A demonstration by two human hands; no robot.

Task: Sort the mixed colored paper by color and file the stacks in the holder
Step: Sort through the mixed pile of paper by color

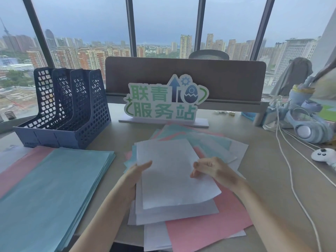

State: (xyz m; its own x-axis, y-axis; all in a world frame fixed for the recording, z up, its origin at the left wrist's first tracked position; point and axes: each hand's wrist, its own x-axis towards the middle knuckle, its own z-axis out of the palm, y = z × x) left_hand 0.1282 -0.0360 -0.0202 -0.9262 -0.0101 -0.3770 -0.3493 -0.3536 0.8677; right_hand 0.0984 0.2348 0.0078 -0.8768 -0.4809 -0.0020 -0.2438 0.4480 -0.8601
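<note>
A mixed pile of pink, teal and white sheets [209,144] lies in the middle of the desk. On top of it, a white sheet [171,175] is lifted a little. My left hand [137,171] holds its left edge, thumb on top. My right hand [211,169] pinches its right edge with curled fingers. A sorted teal stack [54,188] lies at the left, over pink sheets [21,168] and a white sheet [11,155]. The dark blue file holder [69,110] stands at the back left with nothing in its slots.
A white sign with green characters [163,102] stands behind the pile, in front of a brown desk divider [227,79]. At the right lie blue headphones [309,130], white cables [291,170] and a small white controller [322,155].
</note>
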